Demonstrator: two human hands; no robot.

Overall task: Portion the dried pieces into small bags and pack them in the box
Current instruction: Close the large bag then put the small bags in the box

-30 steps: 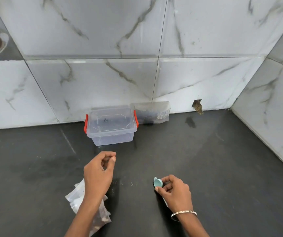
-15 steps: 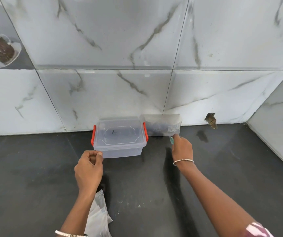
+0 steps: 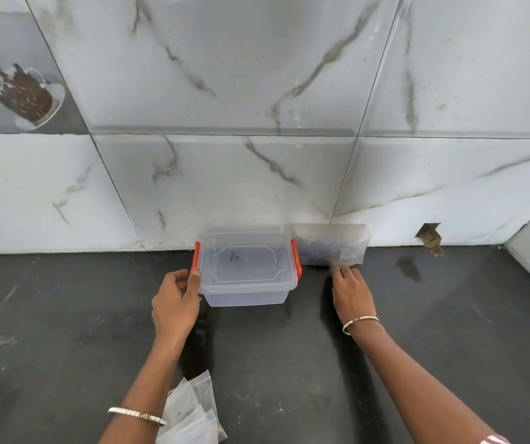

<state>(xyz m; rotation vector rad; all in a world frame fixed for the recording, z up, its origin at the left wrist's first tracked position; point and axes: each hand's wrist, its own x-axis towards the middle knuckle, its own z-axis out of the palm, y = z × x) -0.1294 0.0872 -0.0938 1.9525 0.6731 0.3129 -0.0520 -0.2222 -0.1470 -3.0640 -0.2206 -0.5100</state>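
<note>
Clear plastic box (image 3: 246, 270), lid on, sits on the black counter (image 3: 65, 315), with the bag of dried pieces (image 3: 331, 246) leaning just beside it. The left hand (image 3: 175, 307) has its thumb on the box's left end and its fingers curled, grip unclear. The right hand (image 3: 351, 291) touches the bag's bottom edge with straight, close-set fingers.

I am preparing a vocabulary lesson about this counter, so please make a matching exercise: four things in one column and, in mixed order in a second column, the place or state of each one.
Column A
1. plastic box
2. large bag
3. small bags
4. left hand

Column B
a. leans against the wall, just right of the box
b. lie in a pile on the counter, nearest to the camera
c. lid on, with red latches at both ends
d. thumb at the left end of the box

Pairs: 1-c, 2-a, 3-b, 4-d
</note>
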